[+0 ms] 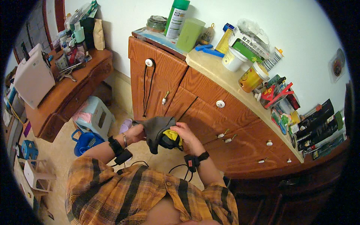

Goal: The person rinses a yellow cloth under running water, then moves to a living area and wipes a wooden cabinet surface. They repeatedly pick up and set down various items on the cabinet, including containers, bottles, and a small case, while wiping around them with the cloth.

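A dark grey cloth (pixel 159 129) hangs between my two hands in front of the wooden cabinet. My left hand (pixel 136 133) grips its left end, the fingers partly hidden behind the fabric. On the other side, my right hand (pixel 184 133) holds a bundle made up of a yellow cloth (pixel 172 134) and a black item (pixel 168 143), against the grey cloth's right edge. What the black item is, I cannot tell. Both wrists wear black straps with small boxes and cables.
Wooden cabinets (pixel 202 112) with white knobs stand ahead, their countertop (pixel 216 66) crowded with tubs, bottles and a green container (pixel 190 34). At left are a wooden desk (pixel 81 81), a light blue stool (pixel 97 115), a blue basin-like item (pixel 85 142) and a white stool (pixel 35 174).
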